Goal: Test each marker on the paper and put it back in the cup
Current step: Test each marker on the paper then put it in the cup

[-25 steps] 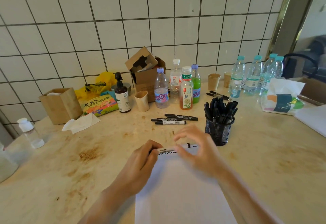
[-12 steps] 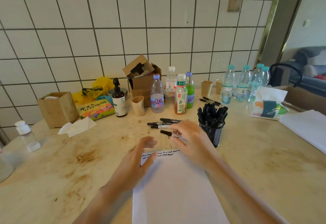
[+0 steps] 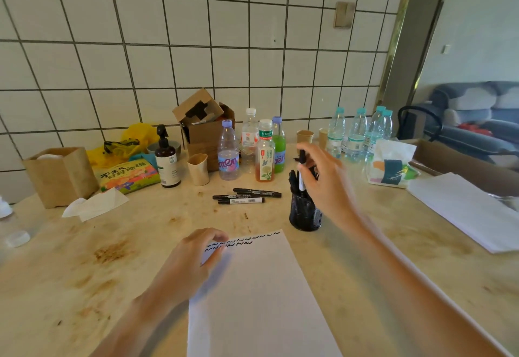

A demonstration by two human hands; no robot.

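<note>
Stained beige countertop (image 3: 112, 258), white tiled wall (image 3: 196, 33)

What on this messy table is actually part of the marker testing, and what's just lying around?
In use: marker held by the right hand, mesh cup, paper under the left hand.

Lying about: drink bottles, cardboard box, tissue, three loose markers.

On the stained beige desk (image 3: 84, 266), the white paper sheet (image 3: 258, 295) lies nearest; the black mesh cup (image 3: 305, 214) stands behind its right corner, three black capped markers (image 3: 244, 196) lying left of the cup.
</note>
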